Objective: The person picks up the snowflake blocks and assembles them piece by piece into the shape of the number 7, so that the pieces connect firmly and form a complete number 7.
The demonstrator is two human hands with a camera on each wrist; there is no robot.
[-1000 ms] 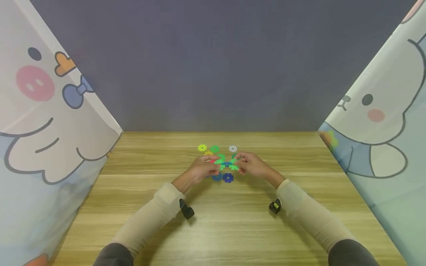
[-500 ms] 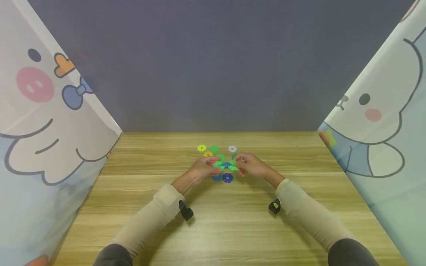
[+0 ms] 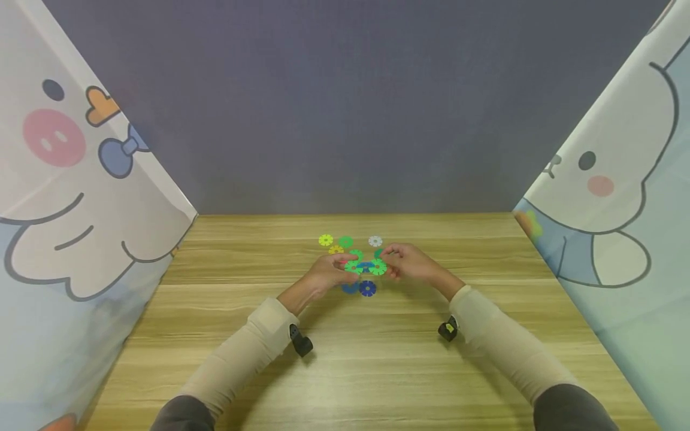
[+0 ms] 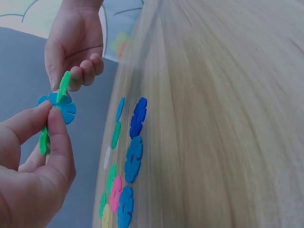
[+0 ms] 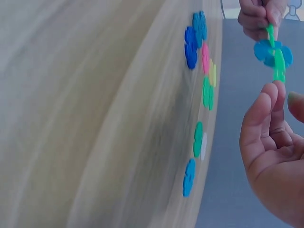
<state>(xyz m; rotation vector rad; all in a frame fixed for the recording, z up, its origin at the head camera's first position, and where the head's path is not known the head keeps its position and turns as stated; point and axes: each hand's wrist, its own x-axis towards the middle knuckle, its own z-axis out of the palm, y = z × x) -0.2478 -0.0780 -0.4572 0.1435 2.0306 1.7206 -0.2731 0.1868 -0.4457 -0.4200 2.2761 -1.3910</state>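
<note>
My left hand [image 3: 326, 272] pinches a green notched plastic disc [image 4: 44, 142] between thumb and fingers. That disc is slotted into a blue notched disc [image 4: 70, 112], and a second green disc [image 5: 279, 66] stands on the blue one's other side. The joined piece is held above the table. My right hand [image 3: 412, 262] is beside the second green disc, its fingertips [image 5: 270, 90] right at the disc's edge. In the right wrist view its thumb [image 5: 296, 106] stands apart from the fingers, with nothing between them.
On the wooden table [image 3: 345, 371] lie several loose notched discs, among them yellow-green [image 3: 326, 240], white [image 3: 375, 241], yellow [image 3: 336, 250], dark blue [image 3: 368, 288] and pink [image 4: 115, 194]. A grey wall [image 3: 356, 108] rises behind, and cartoon-printed panels flank both sides.
My right hand has let go of the second green disc and drawn slightly back to the right. That disc now shows whole in the head view. My left hand keeps its hold.
</note>
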